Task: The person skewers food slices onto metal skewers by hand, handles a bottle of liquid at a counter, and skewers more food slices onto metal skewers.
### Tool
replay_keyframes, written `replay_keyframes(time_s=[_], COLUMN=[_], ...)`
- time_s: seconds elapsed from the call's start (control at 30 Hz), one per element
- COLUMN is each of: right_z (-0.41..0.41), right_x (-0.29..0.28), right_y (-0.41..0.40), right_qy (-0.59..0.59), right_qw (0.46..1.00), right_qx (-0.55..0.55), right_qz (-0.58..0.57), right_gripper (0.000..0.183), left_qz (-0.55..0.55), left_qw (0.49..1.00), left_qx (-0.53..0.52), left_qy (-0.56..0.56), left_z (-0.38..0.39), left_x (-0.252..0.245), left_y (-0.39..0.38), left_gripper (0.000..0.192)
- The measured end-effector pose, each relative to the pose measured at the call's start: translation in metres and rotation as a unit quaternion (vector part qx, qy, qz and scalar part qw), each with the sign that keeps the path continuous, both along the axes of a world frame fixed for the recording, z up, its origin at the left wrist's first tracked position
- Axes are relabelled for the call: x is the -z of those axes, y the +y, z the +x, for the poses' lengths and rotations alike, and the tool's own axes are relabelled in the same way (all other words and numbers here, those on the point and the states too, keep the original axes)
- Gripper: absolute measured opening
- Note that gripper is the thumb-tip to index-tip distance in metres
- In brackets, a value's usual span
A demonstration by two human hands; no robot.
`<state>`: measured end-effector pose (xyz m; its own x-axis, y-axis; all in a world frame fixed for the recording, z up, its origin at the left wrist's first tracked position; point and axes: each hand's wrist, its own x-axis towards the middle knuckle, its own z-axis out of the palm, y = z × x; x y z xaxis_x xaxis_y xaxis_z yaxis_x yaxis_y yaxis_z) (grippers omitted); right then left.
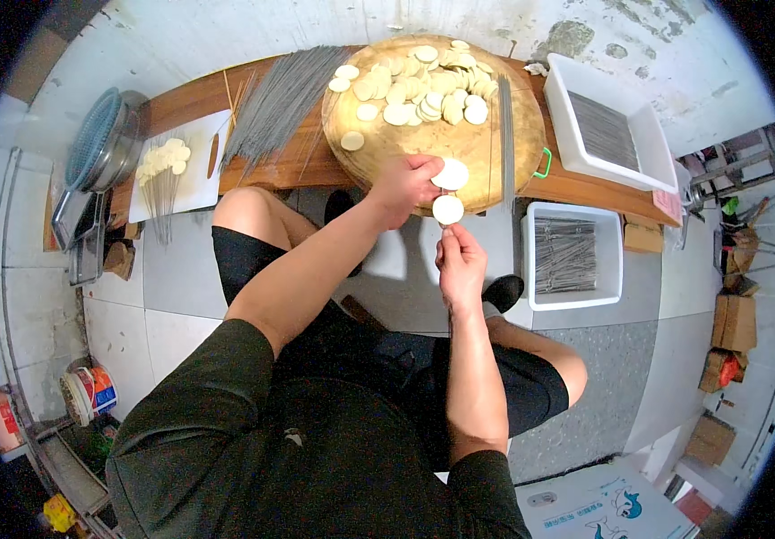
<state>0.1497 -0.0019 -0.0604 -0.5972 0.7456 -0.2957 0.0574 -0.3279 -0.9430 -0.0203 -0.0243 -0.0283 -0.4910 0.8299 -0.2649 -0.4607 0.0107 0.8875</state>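
My left hand (406, 187) pinches a pale round slice (450, 174) between thumb and fingers, over the near edge of a round wooden board (421, 151). Just below it, my right hand (460, 259) holds a thin skewer, which bears a second pale round slice (448, 210) near my fingertips. A heap of similar slices (428, 84) covers the far part of the board. Several thin grey metal skewers (507, 135) lie along the board's right side. A large fan of grey skewers (286, 101) rests on the wooden bench to the left.
At left, a white cutting board (205, 188) bears skewered slices (165, 162), beside stacked metal bowls (98, 141). At right stand a white tub of skewers (657, 151) on the bench and another white tub (573, 306) on the floor. A bucket (89, 395) stands at lower left.
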Motion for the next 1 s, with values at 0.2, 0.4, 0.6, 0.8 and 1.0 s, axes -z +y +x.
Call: replay_keyframes(time_s=[0.2,0.4,0.6,0.8,1.0], right_z=[-0.005,-0.003,0.003,0.009,0.004], right_x=[-0.004,-0.002,-0.003,0.012,0.004], right_y=[0.004,0.007,-0.002,-0.004,-0.003], right_qy=[0.025,0.034,0.027,0.014,-0.015], right_qw=[1.0,0.999,0.999,0.999,1.0], right_qx=[-0.003,-0.002,-0.02,-0.027,-0.024], right_qz=[-0.008,-0.018,-0.027,-0.017,0.004], right_gripper=[0.018,0.017,0.017,0.021,0.022], left_qz=[0.024,0.05,0.042,0.054,0.067], left_qw=[0.996,0.977,0.99,0.993,0.992], left_qx=[0.024,0.056,0.005,0.002,0.0], left_qy=[-0.088,0.198,-0.132,-0.109,-0.11], left_z=[0.006,0.013,0.01,0.003,0.003], left_x=[0.004,0.0,0.008,0.012,0.0], left_y=[-0.004,-0.007,0.0,-0.003,-0.009], left_gripper=[0.029,0.031,0.031,0.029,0.028])
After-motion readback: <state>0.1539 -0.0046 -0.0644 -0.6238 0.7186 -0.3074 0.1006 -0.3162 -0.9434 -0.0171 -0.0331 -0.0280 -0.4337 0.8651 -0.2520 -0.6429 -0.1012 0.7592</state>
